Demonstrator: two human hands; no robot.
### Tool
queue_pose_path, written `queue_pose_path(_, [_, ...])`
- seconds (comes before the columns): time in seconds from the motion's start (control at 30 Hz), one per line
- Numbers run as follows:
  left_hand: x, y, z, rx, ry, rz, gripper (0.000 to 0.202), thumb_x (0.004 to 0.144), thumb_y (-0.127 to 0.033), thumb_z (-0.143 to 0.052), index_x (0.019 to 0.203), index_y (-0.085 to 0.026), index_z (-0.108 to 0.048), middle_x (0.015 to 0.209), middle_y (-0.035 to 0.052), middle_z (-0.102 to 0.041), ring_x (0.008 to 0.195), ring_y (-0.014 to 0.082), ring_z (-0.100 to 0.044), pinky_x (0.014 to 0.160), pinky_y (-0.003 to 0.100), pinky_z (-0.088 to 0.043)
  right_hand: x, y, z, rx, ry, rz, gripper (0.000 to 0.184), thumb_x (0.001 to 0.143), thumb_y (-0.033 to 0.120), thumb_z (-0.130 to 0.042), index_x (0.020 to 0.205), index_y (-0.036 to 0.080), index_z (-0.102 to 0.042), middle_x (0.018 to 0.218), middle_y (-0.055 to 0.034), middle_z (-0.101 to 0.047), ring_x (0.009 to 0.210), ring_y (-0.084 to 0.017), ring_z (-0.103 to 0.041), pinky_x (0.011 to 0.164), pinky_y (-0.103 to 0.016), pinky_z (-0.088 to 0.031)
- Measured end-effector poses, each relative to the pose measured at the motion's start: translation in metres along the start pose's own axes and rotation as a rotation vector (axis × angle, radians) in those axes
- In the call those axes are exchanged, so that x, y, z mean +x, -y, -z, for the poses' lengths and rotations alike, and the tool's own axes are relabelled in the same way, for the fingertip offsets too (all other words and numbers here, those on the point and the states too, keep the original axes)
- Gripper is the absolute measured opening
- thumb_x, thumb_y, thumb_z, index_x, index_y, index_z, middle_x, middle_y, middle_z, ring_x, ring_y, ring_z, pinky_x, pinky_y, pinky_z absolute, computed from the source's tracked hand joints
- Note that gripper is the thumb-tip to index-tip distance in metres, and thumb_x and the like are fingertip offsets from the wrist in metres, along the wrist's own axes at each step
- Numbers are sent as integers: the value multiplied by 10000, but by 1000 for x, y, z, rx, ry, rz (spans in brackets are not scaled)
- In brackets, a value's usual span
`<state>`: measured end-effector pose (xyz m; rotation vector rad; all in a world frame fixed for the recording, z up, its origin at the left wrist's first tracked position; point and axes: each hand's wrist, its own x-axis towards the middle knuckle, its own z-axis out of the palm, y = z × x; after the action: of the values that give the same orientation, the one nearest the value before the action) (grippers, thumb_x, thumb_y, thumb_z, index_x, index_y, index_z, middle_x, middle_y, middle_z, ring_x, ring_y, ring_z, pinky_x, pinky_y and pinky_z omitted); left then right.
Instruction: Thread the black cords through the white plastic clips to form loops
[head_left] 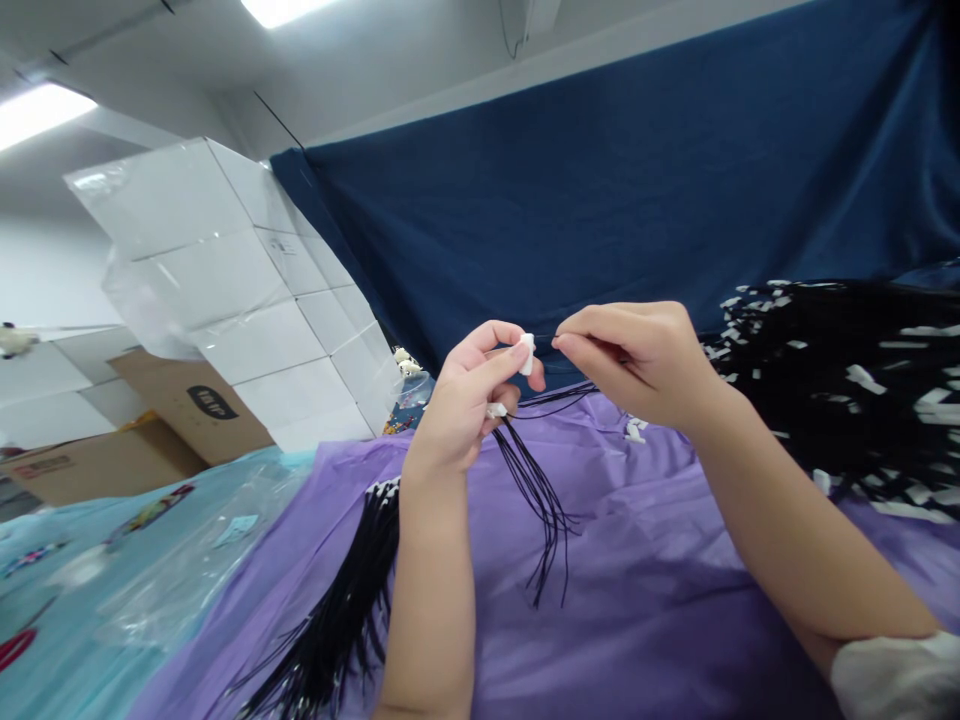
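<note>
My left hand is raised above the purple cloth, thumb and forefinger pinched on a small white plastic connector. A bunch of thin black cords hangs down from the same hand. My right hand is closed in a pinch right beside the connector, holding the end of one thin black cord at its opening. The two hands nearly touch.
A large heap of black cords with white connectors lies at the right. Another bundle of black cords lies under my left forearm. Stacked white boxes in plastic wrap, cardboard boxes and a dark blue curtain stand behind.
</note>
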<state>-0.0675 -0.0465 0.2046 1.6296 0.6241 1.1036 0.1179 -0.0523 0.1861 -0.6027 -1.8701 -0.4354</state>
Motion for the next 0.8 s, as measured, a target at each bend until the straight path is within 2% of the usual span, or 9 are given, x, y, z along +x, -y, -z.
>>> queue_pose_path(0.5, [0,1,-1,6,53,-29,182,860,-346,-628,869,-210,-507,672,-40,-597,357,4,-286,323,148,-107,-1,2,-2,-37,-7,57,169,905,106,-532,766,164,-608,629,36,-551,544,-70,-434,546,-226,-340])
queue_pose_path(0.8, [1,3,-2,3,40,-48,193,851,-359,-636,869,-210,-515,681,-38,-601,345,-1,-266,326,164,-100,-3,1,1,-109,4,47,196,911,137,-509,753,184,-615,665,19,-605,566,-91,-492,562,-236,-371])
